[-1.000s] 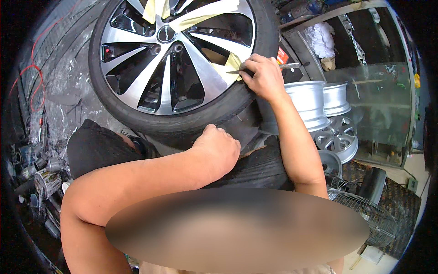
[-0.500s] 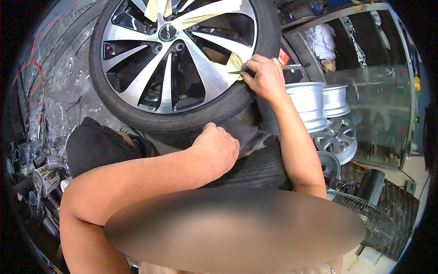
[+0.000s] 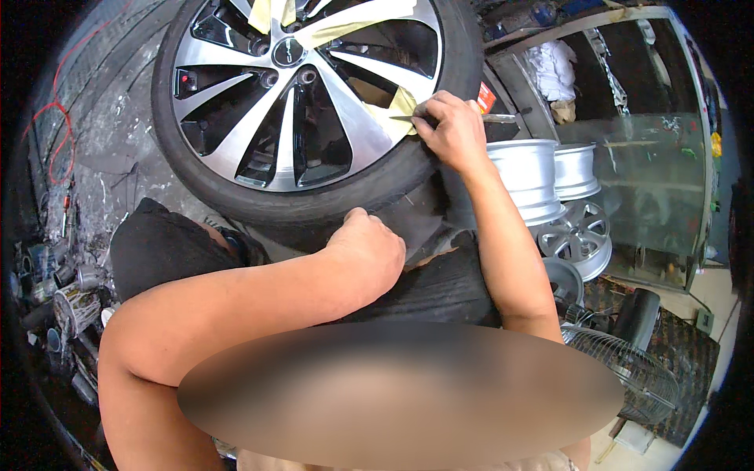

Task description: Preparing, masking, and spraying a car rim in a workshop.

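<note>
A car wheel (image 3: 271,149) with a black and silver spoked rim lies face up before me, its black tyre (image 3: 259,196) around it. Pale yellow masking tape (image 3: 357,23) covers some spokes, and another piece of tape (image 3: 403,106) sits at the rim's right edge. My right hand (image 3: 454,129) is closed around a thin knife (image 3: 500,118), its pointed tip over that tape and its handle sticking out to the right. My left hand (image 3: 367,247) is curled by the near side of the tyre; its fingertips, and anything within them, are hidden.
Silver wheel rims (image 3: 525,184) are stacked on the right beside a glass-fronted cabinet (image 3: 656,180). A fan (image 3: 628,369) stands lower right. Cans and cups (image 3: 77,306) crowd the left, where a red cord (image 3: 59,106) runs along the dusty floor.
The knife tip has shifted slightly left over the tape, with my right hand moving a little the same way. My left hand stays curled by the tyre.
</note>
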A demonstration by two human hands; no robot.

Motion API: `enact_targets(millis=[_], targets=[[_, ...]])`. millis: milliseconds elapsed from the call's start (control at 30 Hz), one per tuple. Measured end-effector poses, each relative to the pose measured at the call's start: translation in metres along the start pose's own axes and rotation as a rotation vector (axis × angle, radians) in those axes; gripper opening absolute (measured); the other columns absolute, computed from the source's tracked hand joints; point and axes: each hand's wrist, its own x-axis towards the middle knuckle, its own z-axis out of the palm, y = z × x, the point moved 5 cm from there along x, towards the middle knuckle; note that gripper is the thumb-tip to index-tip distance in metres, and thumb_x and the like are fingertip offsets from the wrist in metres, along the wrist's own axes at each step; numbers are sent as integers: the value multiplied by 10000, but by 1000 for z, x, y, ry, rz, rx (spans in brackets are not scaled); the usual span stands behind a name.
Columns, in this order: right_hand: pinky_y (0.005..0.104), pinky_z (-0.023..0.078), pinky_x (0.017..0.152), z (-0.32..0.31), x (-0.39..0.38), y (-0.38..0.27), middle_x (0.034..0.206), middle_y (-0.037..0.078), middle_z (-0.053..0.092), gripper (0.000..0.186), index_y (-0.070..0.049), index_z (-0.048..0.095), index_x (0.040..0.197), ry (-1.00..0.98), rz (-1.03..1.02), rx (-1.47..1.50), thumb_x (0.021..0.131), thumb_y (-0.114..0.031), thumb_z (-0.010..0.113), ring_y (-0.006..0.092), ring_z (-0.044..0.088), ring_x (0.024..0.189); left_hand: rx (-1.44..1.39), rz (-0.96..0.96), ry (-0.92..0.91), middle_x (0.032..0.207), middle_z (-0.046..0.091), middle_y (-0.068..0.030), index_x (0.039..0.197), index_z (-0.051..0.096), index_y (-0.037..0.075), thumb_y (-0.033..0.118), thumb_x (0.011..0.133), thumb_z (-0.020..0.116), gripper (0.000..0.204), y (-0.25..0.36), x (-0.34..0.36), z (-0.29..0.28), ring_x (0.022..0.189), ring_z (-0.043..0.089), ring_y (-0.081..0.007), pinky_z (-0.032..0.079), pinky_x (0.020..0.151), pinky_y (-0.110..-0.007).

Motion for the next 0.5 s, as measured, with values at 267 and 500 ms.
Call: enact_targets(millis=[267, 500], targets=[[429, 434, 784, 0, -7, 1, 937, 32, 701, 123, -130, 775, 893, -14, 21, 5, 840, -241, 772, 249, 690, 950, 3, 7, -10, 1075, 763, -148, 1140, 710, 25, 192, 984, 578, 264, 0, 1, -5, 1006, 719, -280, 522, 848, -434], [434, 446, 788, 6, -9, -4, 921, 37, 687, 126, -137, 778, 890, 28, 74, 23, 836, -251, 777, 260, 686, 950, 25, 7, -88, 1113, 758, -146, 1157, 708, 30, 194, 986, 579, 270, 2, 2, 2, 1049, 708, -276, 508, 879, -435]])
